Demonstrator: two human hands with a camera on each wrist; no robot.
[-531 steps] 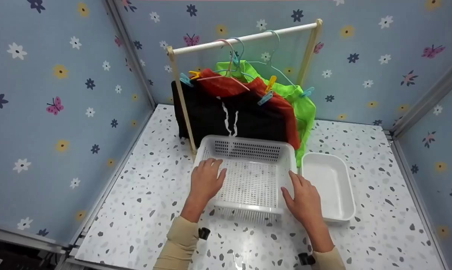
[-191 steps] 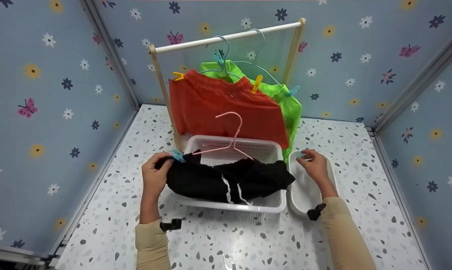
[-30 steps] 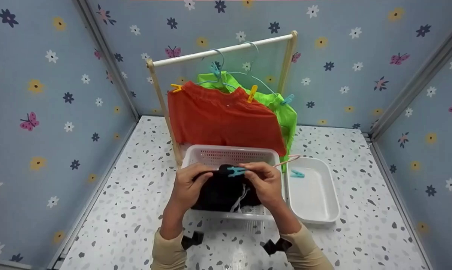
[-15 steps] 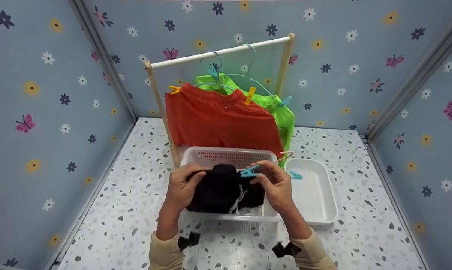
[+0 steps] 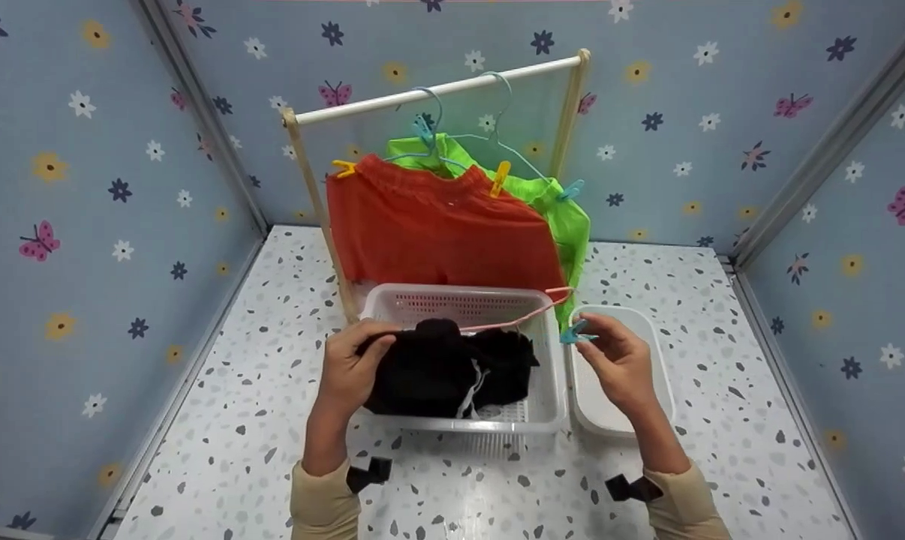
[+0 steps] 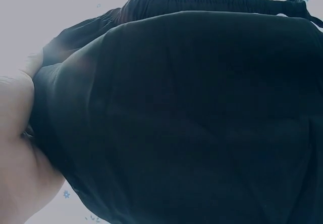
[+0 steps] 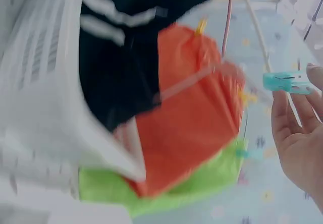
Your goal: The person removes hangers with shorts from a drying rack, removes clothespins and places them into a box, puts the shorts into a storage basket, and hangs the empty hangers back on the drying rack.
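Note:
My left hand [image 5: 355, 364] grips the left end of the waistband of black shorts [image 5: 422, 375] with a white drawstring. In the left wrist view the shorts [image 6: 192, 103] fill most of the picture. They hang bunched over a white perforated basket [image 5: 546, 416]. A pink hanger [image 5: 524, 319] slants from behind their waistband, its hook to the right near the basket's far corner. Between thumb and fingers, my right hand [image 5: 621, 364] pinches a light-blue clothespin [image 7: 287, 81], above the far left part of a white tray [image 5: 666, 397].
Behind the basket, a rack with a white rail [image 5: 370, 106] carries red shorts [image 5: 445, 232], held by yellow clothespins [image 5: 500, 178], and a bright green garment [image 5: 572, 225] with blue clothespins [image 5: 571, 190]. Flower-patterned walls [image 5: 798, 150] enclose the speckled table [image 5: 220, 450].
The black shorts and pink hanger came off the rack to the basket. One clothespin went into the tray; my right hand has since pulled another off the shorts and moved right over the tray.

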